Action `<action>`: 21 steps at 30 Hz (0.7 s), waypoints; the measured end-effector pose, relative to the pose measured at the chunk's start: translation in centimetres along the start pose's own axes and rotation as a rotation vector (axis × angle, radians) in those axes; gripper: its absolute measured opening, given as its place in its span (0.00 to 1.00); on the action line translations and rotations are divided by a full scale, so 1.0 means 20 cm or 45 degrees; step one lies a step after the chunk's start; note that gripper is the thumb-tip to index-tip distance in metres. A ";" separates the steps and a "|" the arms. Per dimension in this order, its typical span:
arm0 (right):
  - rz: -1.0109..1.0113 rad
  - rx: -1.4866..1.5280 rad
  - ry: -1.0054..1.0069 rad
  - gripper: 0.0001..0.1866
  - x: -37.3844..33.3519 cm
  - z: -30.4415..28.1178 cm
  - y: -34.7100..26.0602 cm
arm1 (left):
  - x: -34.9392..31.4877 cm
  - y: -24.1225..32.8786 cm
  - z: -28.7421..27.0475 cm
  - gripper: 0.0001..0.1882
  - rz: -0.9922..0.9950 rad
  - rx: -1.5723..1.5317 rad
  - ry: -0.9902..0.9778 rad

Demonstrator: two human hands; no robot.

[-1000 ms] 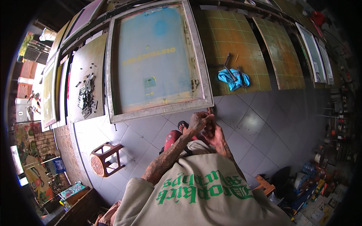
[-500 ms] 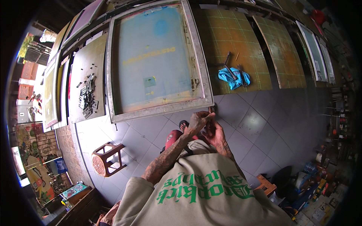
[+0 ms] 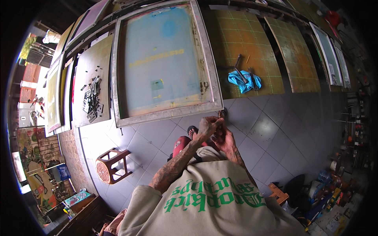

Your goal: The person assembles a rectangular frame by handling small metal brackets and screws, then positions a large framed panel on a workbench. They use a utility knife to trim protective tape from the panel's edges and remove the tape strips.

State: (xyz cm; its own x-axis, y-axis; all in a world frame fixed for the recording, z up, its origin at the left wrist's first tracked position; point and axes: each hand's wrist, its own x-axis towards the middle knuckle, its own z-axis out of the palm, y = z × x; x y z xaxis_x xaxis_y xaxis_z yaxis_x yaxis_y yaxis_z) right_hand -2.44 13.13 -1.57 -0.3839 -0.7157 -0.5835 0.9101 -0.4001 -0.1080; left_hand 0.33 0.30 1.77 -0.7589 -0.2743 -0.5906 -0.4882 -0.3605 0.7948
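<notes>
Just off the near right corner of a metal-framed printing screen (image 3: 165, 114), my two hands are drawn together in front of my body. My left hand (image 3: 207, 127) is closed, its fingertips pinched against those of my right hand (image 3: 224, 138), whose fingers are curled. Whatever lies between the fingers is too small to make out. The screen has a blue-grey mesh with yellow lettering and sits over the table boards. On the board to its left is a pile of small dark metal parts (image 3: 93, 100). A blue cloth (image 3: 244, 81) with a dark-handled tool (image 3: 238, 63) lies on the board to its right.
A brown plastic stool (image 3: 112, 166) stands on the grey tiled floor (image 3: 264, 129) at the left. More printing boards (image 3: 293, 55) run along the table to the right. Cluttered shelves, bottles and a wooden stool (image 3: 278, 192) fill the right side.
Both hands stay pinched together in nearly the same spot, with only slight finger movement. Nothing else has visibly moved.
</notes>
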 end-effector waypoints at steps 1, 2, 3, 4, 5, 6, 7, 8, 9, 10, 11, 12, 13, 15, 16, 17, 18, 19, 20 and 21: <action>-0.002 0.039 -0.102 0.17 0.01 -0.03 0.00 | 0.01 -0.02 0.00 0.18 0.010 -0.037 -0.020; -0.016 -0.019 0.045 0.17 0.01 -0.06 0.00 | 0.02 -0.04 0.00 0.18 0.019 -0.075 -0.041; -0.024 -0.079 0.193 0.17 -0.01 0.05 0.01 | 0.02 -0.07 -0.01 0.18 0.027 -0.115 -0.055; -0.045 -0.135 0.342 0.17 -0.04 0.12 0.00 | 0.02 -0.07 0.00 0.17 0.033 -0.045 -0.036; -0.020 -0.126 0.292 0.17 -0.05 0.13 0.00 | 0.02 -0.07 0.01 0.17 0.040 0.024 -0.016; 0.009 -0.119 0.240 0.17 -0.06 0.15 -0.01 | 0.01 -0.06 0.02 0.17 0.047 0.093 0.009; 0.038 -0.111 0.188 0.16 -0.06 0.15 -0.02 | 0.01 -0.06 0.02 0.17 0.030 0.068 0.023; 0.017 -0.074 0.186 0.16 -0.05 0.12 -0.02 | 0.01 -0.06 0.02 0.17 0.014 0.044 0.037; -0.003 -0.037 0.184 0.16 -0.03 0.10 0.00 | 0.01 -0.06 0.02 0.17 -0.001 0.019 0.052; -0.023 0.000 0.181 0.16 -0.02 0.07 0.00 | 0.02 -0.08 0.02 0.17 0.018 -0.014 0.017; -0.026 -0.013 0.193 0.16 -0.03 0.05 0.00 | 0.03 -0.10 0.01 0.18 0.037 -0.047 -0.019; -0.027 -0.025 0.206 0.16 -0.04 0.07 0.00 | 0.04 -0.11 0.01 0.18 0.055 -0.081 -0.053; -0.028 -0.037 0.219 0.16 -0.05 0.08 0.00 | 0.04 -0.11 0.01 0.17 0.064 -0.089 -0.054; 0.017 -0.026 0.179 0.16 -0.04 0.07 -0.01 | 0.03 -0.11 0.01 0.17 0.083 -0.104 -0.059; 0.038 -0.020 0.159 0.16 -0.03 0.07 -0.01 | 0.03 -0.12 0.02 0.17 0.067 -0.086 -0.018; 0.017 -0.037 0.221 0.15 -0.03 0.06 -0.01 | 0.02 -0.12 0.03 0.16 0.052 -0.069 0.024; -0.008 -0.050 0.282 0.15 -0.03 0.08 -0.01 | 0.01 -0.09 0.05 0.16 0.036 -0.048 0.061; -0.033 -0.064 0.343 0.15 -0.03 0.09 -0.01 | 0.00 -0.07 0.04 0.17 0.009 -0.039 0.061; -0.033 -0.061 0.316 0.15 -0.04 0.10 -0.01 | -0.01 -0.04 0.04 0.18 -0.019 -0.030 0.061; -0.025 -0.064 0.288 0.15 -0.05 0.12 -0.01 | -0.03 -0.01 0.03 0.18 -0.046 -0.028 0.070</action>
State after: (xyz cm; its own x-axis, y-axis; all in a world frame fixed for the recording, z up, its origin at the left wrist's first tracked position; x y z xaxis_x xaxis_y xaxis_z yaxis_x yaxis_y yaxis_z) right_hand -2.62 12.63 0.96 -0.3619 -0.5594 -0.7457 0.9117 -0.3793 -0.1579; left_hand 0.66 1.18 2.03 -0.7159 -0.3096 -0.6258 -0.5047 -0.3900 0.7702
